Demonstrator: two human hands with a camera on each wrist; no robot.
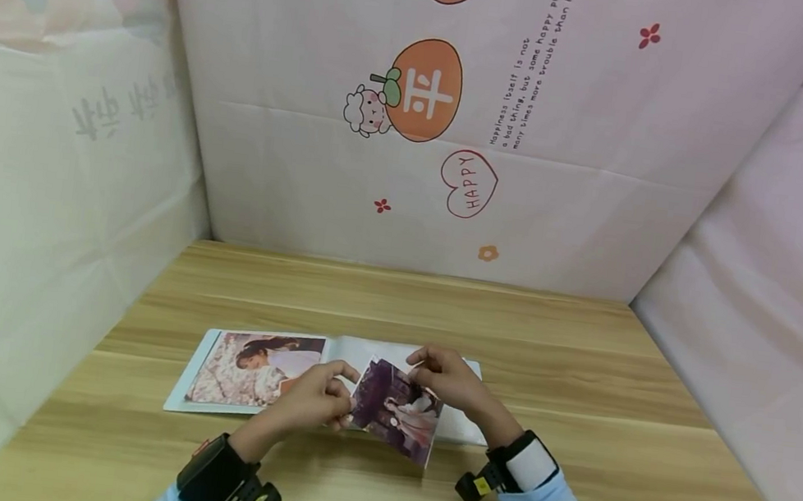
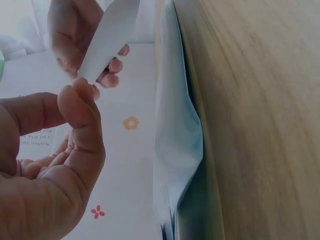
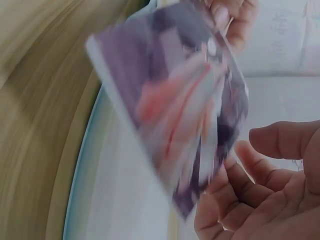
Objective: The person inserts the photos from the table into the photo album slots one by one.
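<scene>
Photo (image 1: 398,411) is held above the open album (image 1: 250,372) on the wooden table (image 1: 581,370), near its right page. Left hand (image 1: 314,396) pinches the left edge with thumb and finger; right hand (image 1: 448,380) holds the upper right edge. It is better, I think, to grip only the borders and keep the print flat.

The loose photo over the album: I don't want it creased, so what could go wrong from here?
The photo is pinched only at its edges by the left hand and the right hand, so it may bend or slip. It hangs above the open album, and fingertips may smudge the print.
</scene>
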